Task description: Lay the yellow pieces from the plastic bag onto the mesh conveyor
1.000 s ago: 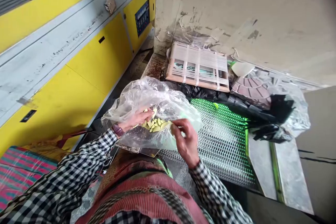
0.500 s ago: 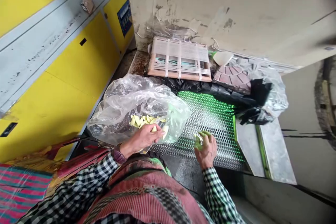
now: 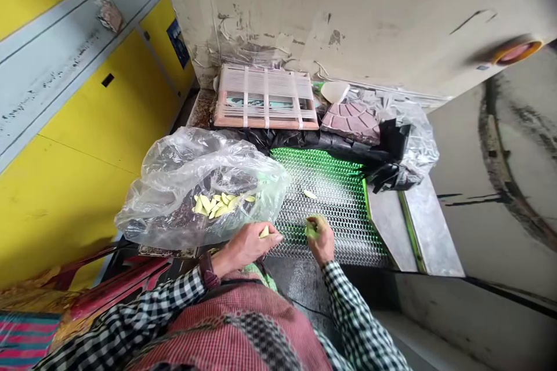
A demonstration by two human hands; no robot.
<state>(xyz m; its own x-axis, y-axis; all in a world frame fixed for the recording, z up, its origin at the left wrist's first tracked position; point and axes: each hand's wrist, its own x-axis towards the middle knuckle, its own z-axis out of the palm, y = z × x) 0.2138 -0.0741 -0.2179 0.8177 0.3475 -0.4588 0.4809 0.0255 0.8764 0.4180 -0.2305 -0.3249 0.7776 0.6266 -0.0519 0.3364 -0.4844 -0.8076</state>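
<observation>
One pale-yellow sliver point(image 3: 310, 193) now lies loose on the wire-mesh belt point(image 3: 343, 235), at the right hand's point(image 3: 321, 239) twelve o'clock, so that piece is laid out; whether that curled hand holds more, I cannot tell. Apart, the left hand point(image 3: 248, 247) grips another sliver point(image 3: 264, 232); more slivers point(image 3: 211, 206) lie in the plastic bag point(image 3: 150, 208) at its ten o'clock.

A yellow machine point(image 3: 100, 110) spans eight to eleven o'clock, a striped bundle point(image 3: 28, 330) at eight. At twelve, a strung frame point(image 3: 266, 97) sits below the wall point(image 3: 304, 6); a pink slab point(image 3: 351, 120) lies at two, black plastic point(image 3: 387, 159) at three.
</observation>
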